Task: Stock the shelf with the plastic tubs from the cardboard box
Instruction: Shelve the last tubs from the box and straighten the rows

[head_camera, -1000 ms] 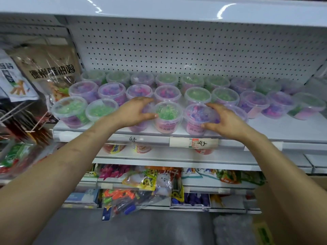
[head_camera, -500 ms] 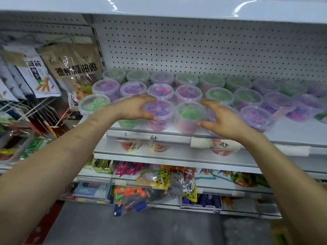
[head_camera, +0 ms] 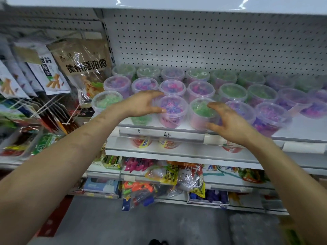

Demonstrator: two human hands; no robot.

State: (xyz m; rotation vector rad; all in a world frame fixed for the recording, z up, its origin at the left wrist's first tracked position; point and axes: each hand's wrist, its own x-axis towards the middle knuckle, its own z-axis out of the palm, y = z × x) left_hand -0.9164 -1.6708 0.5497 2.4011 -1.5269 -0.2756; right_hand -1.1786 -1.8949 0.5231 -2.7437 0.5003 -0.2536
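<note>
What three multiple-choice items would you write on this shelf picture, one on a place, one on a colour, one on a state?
1. The purple tub in the left hand stands: A in the front row; B in the back row; C on the floor.
2. The tub at the right hand holds something: A orange; B green; C black.
3. Both tubs are: A lidded and upright; B open; C tipped over.
Key: 1 A, no tub stands before it; 2 B, green shows through the lid; 3 A, both lids sit flat on top.
</note>
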